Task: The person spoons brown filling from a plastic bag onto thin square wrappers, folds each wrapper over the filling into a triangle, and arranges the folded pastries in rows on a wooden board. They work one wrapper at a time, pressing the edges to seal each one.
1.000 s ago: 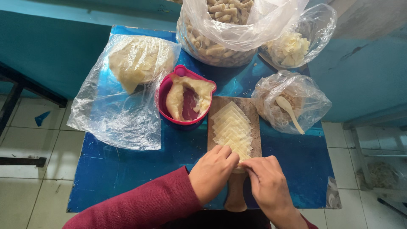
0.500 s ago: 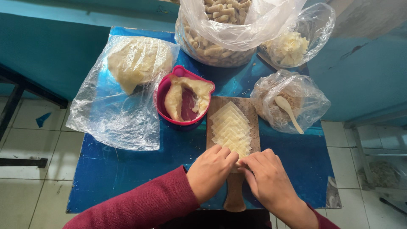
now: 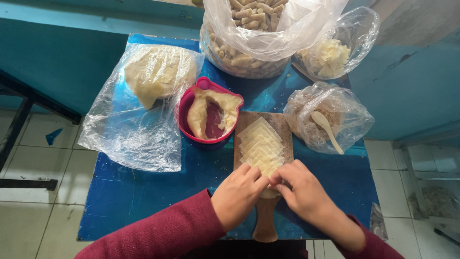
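Seen from above, a small blue table stands on pale floor tiles against a teal wall. At its far edge sits a big clear bag of rolled pastry tubes, with a smaller bag of pale scraps just right. Left lies a plastic-wrapped dough lump; beside it, a pink bowl holding dough. Right, a bag of filling with a spoon. A wooden paddle board carries overlapping dough squares. Both hands meet at the board's near end: the left hand and right hand pinch the nearest square between fingertips.
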